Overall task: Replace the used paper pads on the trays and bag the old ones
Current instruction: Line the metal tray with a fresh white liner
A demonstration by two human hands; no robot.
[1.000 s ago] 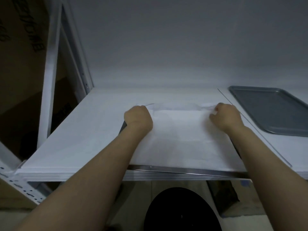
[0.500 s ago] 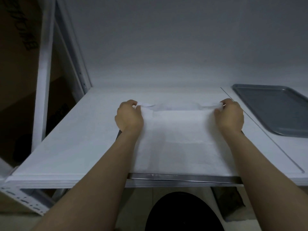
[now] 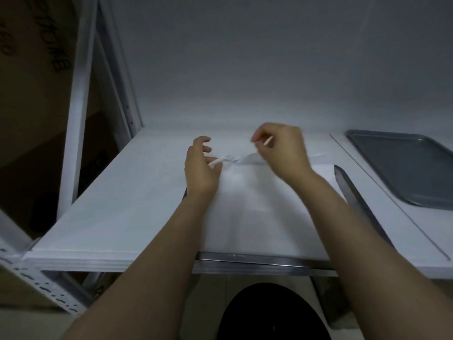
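Twisting the far end of the white bag, you hold its two handle strips between your hands, apparently to knot it shut over the old pads. The bag lies flat on the near tray, at the front edge of the white shelf. Your left hand pinches one strip with its other fingers spread; your right hand pinches the other strip, lifted above the bag. Half a second ago both fists gripped the bag's far corners, well apart; now they have come together at the middle. A bare grey tray sits at the far right, and a black bin waits below.
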